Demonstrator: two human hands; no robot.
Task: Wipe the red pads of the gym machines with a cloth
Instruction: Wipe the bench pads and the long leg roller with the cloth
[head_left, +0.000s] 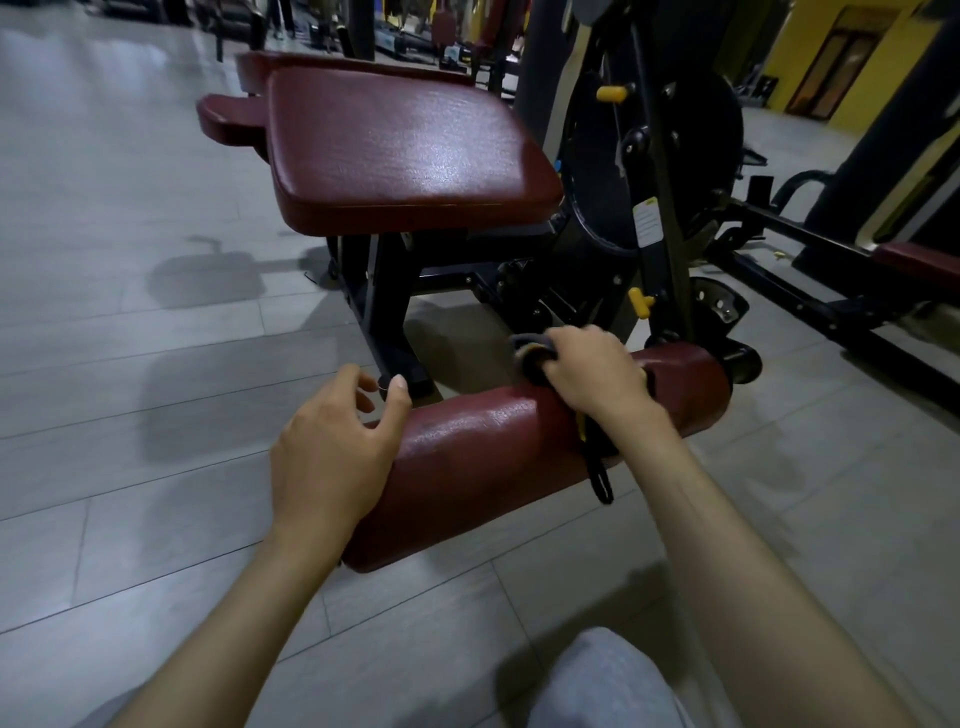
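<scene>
Head view: the right hand (597, 374) clamps a dark cloth (530, 356) onto the red roller pad (467, 457), mid-length; the left hand (332, 457), fingers loosely parted and empty, rests at its near end. Wiping looks underway; the seat pad (405, 140) beyond it likely remains.

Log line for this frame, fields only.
right hand: grips cloth on roller pad | left hand: loosely curved at pad's end

Dark red roller pad (524, 447) at lower centre, dark red flat pad (405, 145) at upper centre, dark grey cloth (532, 353), black frame (384, 306), yellow knobs (612, 93), pale grey floor tiles (130, 208), yellow wall (800, 47) upper right
</scene>
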